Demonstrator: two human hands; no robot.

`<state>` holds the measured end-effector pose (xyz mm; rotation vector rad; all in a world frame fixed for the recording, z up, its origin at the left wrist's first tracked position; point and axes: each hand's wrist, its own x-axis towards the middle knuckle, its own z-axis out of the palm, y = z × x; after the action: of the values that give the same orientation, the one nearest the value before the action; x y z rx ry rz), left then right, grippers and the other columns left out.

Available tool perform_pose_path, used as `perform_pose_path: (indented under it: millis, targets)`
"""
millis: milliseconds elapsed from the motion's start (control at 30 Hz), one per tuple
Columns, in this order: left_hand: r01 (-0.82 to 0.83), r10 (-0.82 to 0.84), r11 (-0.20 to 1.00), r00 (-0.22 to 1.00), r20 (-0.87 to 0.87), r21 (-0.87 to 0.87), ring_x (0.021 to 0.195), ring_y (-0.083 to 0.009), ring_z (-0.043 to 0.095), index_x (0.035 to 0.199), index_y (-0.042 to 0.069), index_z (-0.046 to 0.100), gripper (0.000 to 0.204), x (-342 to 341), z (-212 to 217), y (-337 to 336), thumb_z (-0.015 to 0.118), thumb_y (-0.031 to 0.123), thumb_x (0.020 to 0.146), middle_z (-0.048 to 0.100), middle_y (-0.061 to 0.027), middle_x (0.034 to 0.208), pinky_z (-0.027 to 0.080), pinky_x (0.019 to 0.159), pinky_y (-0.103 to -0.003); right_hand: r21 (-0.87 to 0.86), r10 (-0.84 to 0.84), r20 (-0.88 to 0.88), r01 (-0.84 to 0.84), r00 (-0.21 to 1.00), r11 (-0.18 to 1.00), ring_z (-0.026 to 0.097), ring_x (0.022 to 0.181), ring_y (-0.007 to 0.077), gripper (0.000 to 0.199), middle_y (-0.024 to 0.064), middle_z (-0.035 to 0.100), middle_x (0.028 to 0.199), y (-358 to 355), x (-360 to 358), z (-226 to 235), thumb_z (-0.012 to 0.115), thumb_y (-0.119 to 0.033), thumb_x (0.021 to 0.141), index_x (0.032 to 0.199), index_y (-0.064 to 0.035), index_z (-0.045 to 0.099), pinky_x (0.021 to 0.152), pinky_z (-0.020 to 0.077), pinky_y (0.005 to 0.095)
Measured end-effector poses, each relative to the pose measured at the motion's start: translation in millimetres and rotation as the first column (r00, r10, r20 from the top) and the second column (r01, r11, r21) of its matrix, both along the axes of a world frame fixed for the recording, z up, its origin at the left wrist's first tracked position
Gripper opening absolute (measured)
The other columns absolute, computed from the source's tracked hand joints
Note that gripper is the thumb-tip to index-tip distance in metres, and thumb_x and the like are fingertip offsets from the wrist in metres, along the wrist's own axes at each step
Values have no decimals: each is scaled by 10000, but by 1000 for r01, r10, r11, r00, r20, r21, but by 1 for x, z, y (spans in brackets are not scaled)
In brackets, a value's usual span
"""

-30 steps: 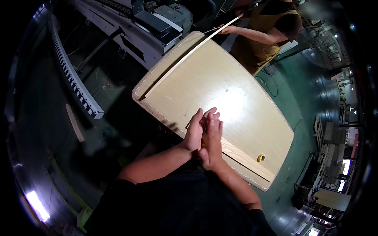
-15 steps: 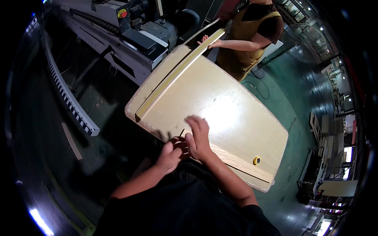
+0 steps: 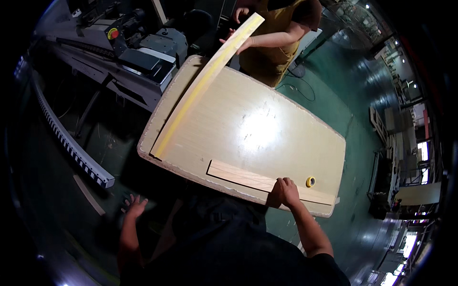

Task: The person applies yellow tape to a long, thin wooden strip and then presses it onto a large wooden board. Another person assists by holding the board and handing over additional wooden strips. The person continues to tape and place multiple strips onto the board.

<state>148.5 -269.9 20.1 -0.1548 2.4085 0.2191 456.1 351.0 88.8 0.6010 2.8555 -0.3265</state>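
My right hand (image 3: 285, 192) is closed over a pale wooden plank (image 3: 243, 176), which lies flat along the near side of a pale tabletop (image 3: 224, 126). My left hand (image 3: 136, 206) is off the table to the left, holding nothing, fingers spread. A long wooden strip with a yellow line down it (image 3: 205, 78) slants across the table's left part. Its near end rests at the tabletop's left corner. At the far end, another person's hand (image 3: 244, 44) supports the strip from below. A small roll of yellow tape (image 3: 308, 183) sits just beyond the plank, right of my right hand.
A person in a brown apron (image 3: 267, 62) stands behind the table's far edge. A grey machine with a red button (image 3: 143, 59) occupies the far left. A slotted rail (image 3: 71, 140) reaches toward me there. A thin wood offcut (image 3: 89, 195) lies on the green floor.
My hands have come apart: the left has swung out left off the table, the right has moved right onto the plank. The strip's yellow-lined face now shows more broadly.
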Motion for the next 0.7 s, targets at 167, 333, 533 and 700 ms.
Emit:
perform_pose_path:
  millis: [167,333,533,700]
  targets:
    - [-68,229,864,935,-269,499,1383,-355,569,1403,49,626,398,-57,-112,-102,599,209,1040,642,-204,1441,408,1186,-431,29,39,7,-40,999,999,591,1078,389,334,157,601,1153,-4,-16,10,698,-130,845,1165,-79,613,892,506,512]
    - [211,-9,948,765,-644,237,1156,-400,648,1186,25,680,480,-76,-98,-84,592,-135,742,684,-193,1178,493,1071,-476,0,92,-43,-92,995,996,621,999,394,241,152,633,1052,-9,2,20,706,-129,857,1078,-72,631,832,503,516]
    - [100,-197,657,980,42,747,972,-122,675,1162,26,665,150,-41,-72,9,671,74,1020,709,-47,1019,558,879,-305,-377,-294,-215,199,931,905,647,941,453,191,229,664,1055,-15,5,6,711,-34,891,973,5,543,815,534,515]
    - [21,-405,573,876,261,819,893,-151,694,1100,-24,691,215,10,76,184,737,161,1000,734,-86,941,563,825,-323,-206,-20,-230,-29,973,978,596,1142,438,427,220,609,1253,-33,14,0,866,-107,778,1080,-23,576,961,510,504]
